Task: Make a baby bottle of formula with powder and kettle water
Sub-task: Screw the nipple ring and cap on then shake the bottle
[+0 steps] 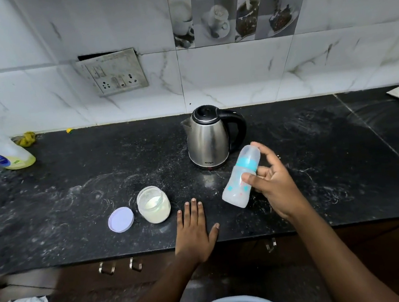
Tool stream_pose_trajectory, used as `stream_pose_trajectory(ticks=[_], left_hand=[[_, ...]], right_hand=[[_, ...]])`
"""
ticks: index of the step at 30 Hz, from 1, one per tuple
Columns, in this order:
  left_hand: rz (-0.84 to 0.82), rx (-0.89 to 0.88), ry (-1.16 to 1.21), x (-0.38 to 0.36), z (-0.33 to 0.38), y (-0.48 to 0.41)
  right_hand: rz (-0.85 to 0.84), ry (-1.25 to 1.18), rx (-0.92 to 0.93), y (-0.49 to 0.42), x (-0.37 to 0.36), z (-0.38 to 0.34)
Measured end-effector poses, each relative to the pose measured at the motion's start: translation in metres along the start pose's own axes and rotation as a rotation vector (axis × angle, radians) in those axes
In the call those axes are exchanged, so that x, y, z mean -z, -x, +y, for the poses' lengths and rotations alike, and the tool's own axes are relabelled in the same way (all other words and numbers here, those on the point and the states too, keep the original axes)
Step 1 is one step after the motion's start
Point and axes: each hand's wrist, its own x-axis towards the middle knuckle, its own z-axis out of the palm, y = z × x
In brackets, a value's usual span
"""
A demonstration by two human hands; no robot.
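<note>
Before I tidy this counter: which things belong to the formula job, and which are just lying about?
For the job: bottle in right hand, kettle, powder jar, lid.
Lying about: cleaner bottle, yellow rag.

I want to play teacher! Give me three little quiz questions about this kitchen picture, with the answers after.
1. Fill in: the left hand lies flat on the black ____.
2. Who holds the baby bottle? A) left hand B) right hand C) nobody, it stands alone
3. True or false: the purple lid is screwed onto the powder jar.

Key:
1. counter
2. B
3. False: the lid lies on the counter beside the open jar.
</note>
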Motion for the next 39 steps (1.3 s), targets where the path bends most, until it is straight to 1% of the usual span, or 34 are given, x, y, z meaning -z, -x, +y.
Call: stream_pose_trajectory(ticks=[2, 3, 6, 7, 9, 10, 13, 14, 16, 17, 18, 20, 21, 23, 24, 25, 27, 28, 31, 32, 34, 35, 38, 39], left_hand=[[-0.011, 0.005, 0.003, 0.0001, 0.0000, -0.0002], [-0.014, 0.006, 0.006, 0.0000, 0.0000, -0.0001], [-0.016, 0.000, 0.001, -0.0006, -0.0011, 0.0004], [-0.015, -0.002, 0.000, -0.0009, -0.0012, -0.0002], [-0.009, -0.003, 0.007, -0.0021, -0.0013, -0.0005], [-0.012, -0.002, 0.017, -0.0020, -0.0013, -0.0002], [-0.031, -0.003, 0.031, -0.0017, -0.0021, 0.0009], [-0.035, -0.002, 0.031, -0.0007, -0.0017, 0.0009], [-0.042, -0.001, 0.038, 0.0026, -0.0011, 0.0015], [-0.051, -0.001, 0.039, 0.0051, -0.0011, 0.0019], [-0.065, -0.003, 0.038, 0.0058, -0.0008, 0.0021], [-0.077, -0.002, 0.032, 0.0060, -0.0018, 0.0025], [-0.066, -0.004, 0.030, 0.0059, -0.0015, 0.0025], [-0.036, 0.000, 0.035, 0.0037, -0.0015, 0.0016], [-0.019, -0.003, 0.036, 0.0026, -0.0001, 0.0013], [-0.023, -0.009, 0.036, 0.0024, 0.0013, 0.0013], [-0.049, -0.016, 0.033, 0.0029, 0.0004, 0.0010], [-0.039, -0.018, 0.027, 0.0021, -0.0005, 0.0003], [-0.024, -0.005, 0.013, 0.0005, -0.0010, -0.0002], [-0.020, -0.009, 0.017, -0.0009, -0.0007, -0.0002], [-0.023, -0.007, 0.018, -0.0020, -0.0011, -0.0004], [-0.017, -0.005, 0.016, -0.0013, -0.0017, -0.0008], [-0.021, -0.004, 0.014, -0.0010, -0.0014, 0.0000], [-0.020, -0.006, 0.019, -0.0012, -0.0012, 0.0003]], right_hand=[[0.107, -0.081, 0.018, -0.0019, 0.0019, 0.0011], [0.113, -0.091, 0.016, -0.0023, 0.0019, 0.0005], [-0.056, -0.001, -0.029, 0.0017, -0.0018, -0.0003], [-0.047, -0.016, -0.022, 0.0024, -0.0029, 0.0004], [0.074, -0.103, 0.010, 0.0005, -0.0016, 0.0027], [0.090, -0.112, 0.016, -0.0003, -0.0012, 0.0030], [-0.066, 0.004, -0.025, 0.0021, -0.0009, 0.0018], [-0.061, -0.012, -0.022, 0.0018, 0.0002, 0.0020], [0.046, -0.129, -0.001, -0.0001, 0.0041, 0.0031], [0.061, -0.148, 0.003, -0.0009, 0.0058, 0.0041], [0.028, -0.115, -0.011, -0.0001, 0.0068, 0.0036], [-0.093, -0.012, -0.039, 0.0033, 0.0042, 0.0020], [-0.088, -0.006, -0.031, 0.0039, 0.0037, 0.0026], [0.042, -0.106, -0.003, 0.0009, 0.0032, 0.0052], [0.077, -0.132, 0.006, 0.0002, 0.0036, 0.0058], [0.063, -0.104, -0.005, 0.0001, 0.0031, 0.0061], [-0.068, -0.005, -0.046, 0.0030, 0.0001, 0.0069], [-0.084, 0.007, -0.049, 0.0046, -0.0011, 0.0073], [0.066, -0.109, -0.028, 0.0018, 0.0012, 0.0081], [0.048, -0.098, -0.030, 0.0017, 0.0012, 0.0065], [-0.084, -0.002, -0.045, 0.0046, 0.0012, 0.0035], [-0.100, 0.011, -0.036, 0.0058, 0.0008, 0.0033], [0.057, -0.099, 0.003, 0.0039, 0.0055, 0.0028], [0.044, -0.091, 0.004, 0.0035, 0.0055, 0.0017]])
